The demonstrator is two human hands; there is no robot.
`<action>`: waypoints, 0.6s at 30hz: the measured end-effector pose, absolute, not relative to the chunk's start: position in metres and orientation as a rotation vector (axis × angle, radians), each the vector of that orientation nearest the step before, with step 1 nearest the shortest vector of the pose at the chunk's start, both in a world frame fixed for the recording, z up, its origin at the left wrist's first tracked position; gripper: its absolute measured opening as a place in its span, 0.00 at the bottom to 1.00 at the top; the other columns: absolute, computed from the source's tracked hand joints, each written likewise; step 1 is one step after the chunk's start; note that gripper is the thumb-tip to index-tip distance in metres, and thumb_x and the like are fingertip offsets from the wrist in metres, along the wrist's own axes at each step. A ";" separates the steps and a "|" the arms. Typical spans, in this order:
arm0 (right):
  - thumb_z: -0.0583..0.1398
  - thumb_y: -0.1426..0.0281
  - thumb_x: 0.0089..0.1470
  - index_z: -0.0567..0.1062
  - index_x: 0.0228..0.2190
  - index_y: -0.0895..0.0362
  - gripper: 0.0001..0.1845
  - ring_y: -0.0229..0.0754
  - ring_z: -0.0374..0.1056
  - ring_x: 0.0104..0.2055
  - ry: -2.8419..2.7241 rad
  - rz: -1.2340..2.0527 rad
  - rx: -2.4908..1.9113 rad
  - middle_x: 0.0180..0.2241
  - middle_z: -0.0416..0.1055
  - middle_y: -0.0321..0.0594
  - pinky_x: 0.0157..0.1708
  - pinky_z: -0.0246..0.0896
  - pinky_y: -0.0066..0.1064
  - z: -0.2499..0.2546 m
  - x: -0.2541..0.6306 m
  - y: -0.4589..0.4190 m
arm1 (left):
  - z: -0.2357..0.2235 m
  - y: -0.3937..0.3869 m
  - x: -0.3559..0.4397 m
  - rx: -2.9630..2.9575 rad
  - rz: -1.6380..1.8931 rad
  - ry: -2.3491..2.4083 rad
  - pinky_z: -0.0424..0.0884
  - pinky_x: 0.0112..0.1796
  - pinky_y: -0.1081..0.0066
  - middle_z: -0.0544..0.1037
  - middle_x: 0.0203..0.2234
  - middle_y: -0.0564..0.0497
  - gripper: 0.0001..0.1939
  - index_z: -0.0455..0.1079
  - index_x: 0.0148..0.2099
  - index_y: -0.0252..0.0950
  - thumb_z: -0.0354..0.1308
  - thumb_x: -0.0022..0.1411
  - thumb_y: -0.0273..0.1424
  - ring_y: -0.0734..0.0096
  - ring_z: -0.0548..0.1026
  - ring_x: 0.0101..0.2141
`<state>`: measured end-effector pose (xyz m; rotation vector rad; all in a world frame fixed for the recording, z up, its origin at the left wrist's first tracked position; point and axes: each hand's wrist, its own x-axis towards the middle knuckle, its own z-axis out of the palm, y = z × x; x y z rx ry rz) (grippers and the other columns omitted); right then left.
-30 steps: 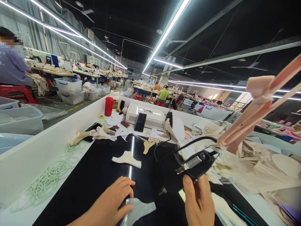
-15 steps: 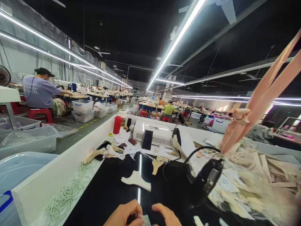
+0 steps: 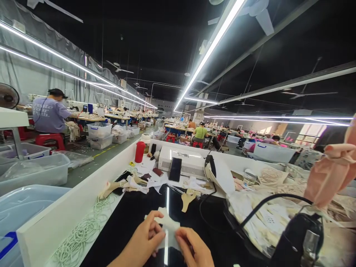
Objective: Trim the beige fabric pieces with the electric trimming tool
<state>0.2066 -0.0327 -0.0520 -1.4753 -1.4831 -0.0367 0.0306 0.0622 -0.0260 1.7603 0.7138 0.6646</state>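
A cream-white fabric piece (image 3: pixel 170 221) with a curved edge lies on the glossy black work surface (image 3: pixel 111 237). Just in front of it, a thin, pale, translucent sheet (image 3: pixel 171 241) spans the gap between my hands. My left hand (image 3: pixel 148 235) is closed, thumb and fingers pinching the sheet's left side. Its right side is pinched by my right hand (image 3: pixel 194 245). The left fingers partly cover the cream piece, and the sheet may touch it. To the right, a black tool (image 3: pixel 299 237) with a cable hangs from knotted pink cloth strips (image 3: pixel 330 170).
Green cord (image 3: pixel 80 237) lies tangled along the left wall (image 3: pixel 55 222). At the back are a white vented box (image 3: pixel 182 161), a phone (image 3: pixel 175 169), a red cup (image 3: pixel 139 151) and fabric scraps (image 3: pixel 136 182). Bagged pieces (image 3: pixel 256 215) heap up at right. Co-workers sit farther off.
Both hands have moved forward over the black surface, bringing the thin sheet up to the cream piece. The black tool and pink strips appear farther right as the view shifts.
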 end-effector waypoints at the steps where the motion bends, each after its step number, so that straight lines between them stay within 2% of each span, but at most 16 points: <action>1: 0.49 0.47 0.70 0.77 0.33 0.49 0.26 0.39 0.72 0.27 -1.496 -0.031 -1.470 0.28 0.75 0.33 0.29 0.66 0.24 -0.047 0.208 -0.027 | -0.023 0.068 0.032 1.798 0.681 0.749 0.64 0.23 0.73 0.67 0.30 0.58 0.22 0.56 0.53 0.41 0.51 0.61 0.46 0.73 0.66 0.21; 5: 0.51 0.51 0.71 0.78 0.35 0.49 0.24 0.40 0.76 0.32 -1.517 -0.049 -1.511 0.32 0.78 0.35 0.34 0.68 0.25 -0.033 0.209 -0.004 | -0.005 0.091 0.034 2.050 0.756 0.902 0.64 0.31 0.70 0.70 0.29 0.57 0.06 0.59 0.43 0.41 0.51 0.65 0.35 0.70 0.69 0.27; 8: 0.49 0.54 0.73 0.78 0.35 0.49 0.23 0.43 0.77 0.36 -1.504 -0.108 -1.591 0.34 0.79 0.37 0.36 0.68 0.29 -0.036 0.208 0.011 | 0.004 0.100 0.037 2.281 0.718 0.994 0.64 0.37 0.68 0.73 0.32 0.55 0.01 0.62 0.40 0.41 0.53 0.67 0.31 0.65 0.74 0.34; 14: 0.56 0.70 0.69 0.80 0.35 0.52 0.13 0.49 0.75 0.37 -1.550 -0.226 -1.752 0.33 0.78 0.39 0.37 0.63 0.36 -0.051 0.208 0.026 | 0.002 0.101 0.046 2.595 0.537 1.111 0.65 0.43 0.64 0.77 0.38 0.49 0.06 0.70 0.41 0.39 0.52 0.71 0.27 0.57 0.76 0.42; 18: 0.60 0.76 0.65 0.80 0.33 0.53 0.11 0.51 0.72 0.36 -1.588 -0.289 -1.824 0.32 0.77 0.40 0.36 0.58 0.38 -0.055 0.204 0.027 | -0.005 0.102 0.049 2.686 0.441 1.174 0.66 0.44 0.62 0.78 0.39 0.49 0.07 0.73 0.42 0.38 0.53 0.72 0.27 0.56 0.76 0.43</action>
